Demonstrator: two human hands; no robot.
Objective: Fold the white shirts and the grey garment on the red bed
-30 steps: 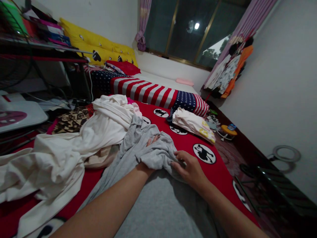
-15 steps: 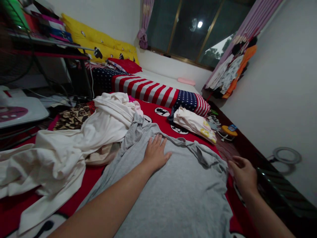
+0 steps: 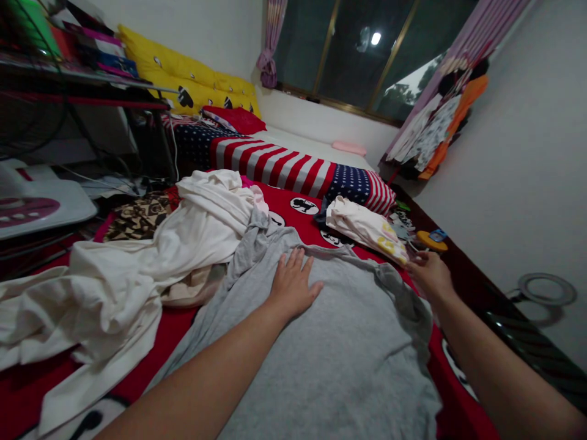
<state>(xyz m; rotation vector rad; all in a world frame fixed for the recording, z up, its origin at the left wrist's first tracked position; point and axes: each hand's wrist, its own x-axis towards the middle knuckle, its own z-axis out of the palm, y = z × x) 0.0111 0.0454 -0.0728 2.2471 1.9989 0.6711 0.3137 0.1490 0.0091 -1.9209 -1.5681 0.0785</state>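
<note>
A grey shirt (image 3: 339,342) lies spread over the red patterned bedding (image 3: 300,186), its upper edge rumpled. My left hand (image 3: 293,284) rests flat on the shirt near that edge, fingers spread. Beyond the shirt's upper right corner is my right hand (image 3: 431,275), its fingers bent and drawn together. What they pinch, if anything, I cannot make out. Just past those fingertips lies a folded cream garment (image 3: 362,226) with yellow marks. Left of the shirt, a large crumpled white cloth (image 3: 123,269) lies in a loose heap.
A bed with a striped and starred cover (image 3: 270,162) stands ahead, below the window. At the left is a cluttered desk (image 3: 92,98) with a white appliance (image 3: 41,195) below it. A round yellow stool (image 3: 431,240) and a ring-shaped object (image 3: 545,287) are at the right.
My right hand has moved forward and slightly left, closer to the folded cream garment. The left hand stays flat on the grey shirt. The view has shifted slightly.
</note>
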